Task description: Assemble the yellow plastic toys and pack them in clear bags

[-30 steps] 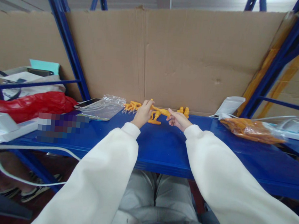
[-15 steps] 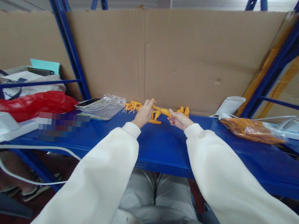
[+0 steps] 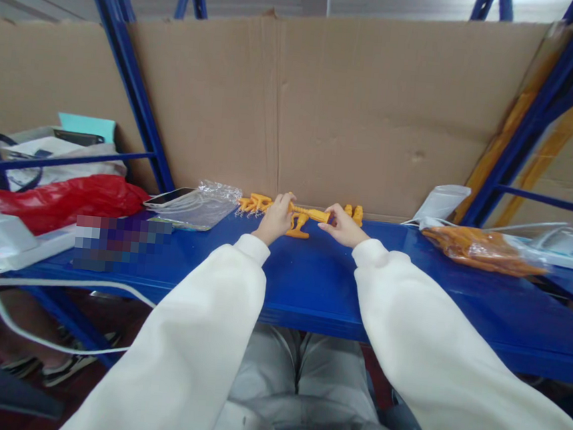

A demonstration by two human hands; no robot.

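Observation:
An orange plastic part (image 3: 306,217) stands on the blue shelf (image 3: 310,284) near the cardboard back wall. My left hand (image 3: 275,219) pinches its left end. My right hand (image 3: 343,227) pinches its right end. Both arms wear white sleeves. More orange parts (image 3: 252,203) lie just left of my left hand. Another small orange pair (image 3: 354,212) sits behind my right hand.
Clear plastic bags (image 3: 200,204) and a phone (image 3: 168,196) lie to the left. A red bag (image 3: 57,201), white boxes and a white cable (image 3: 34,281) fill the far left. A bag of orange parts (image 3: 484,250) lies at the right. Blue rack posts (image 3: 128,74) stand either side.
My right hand has lifted slightly and shifted its grip up on the right end of the orange part. My left hand has stayed in place.

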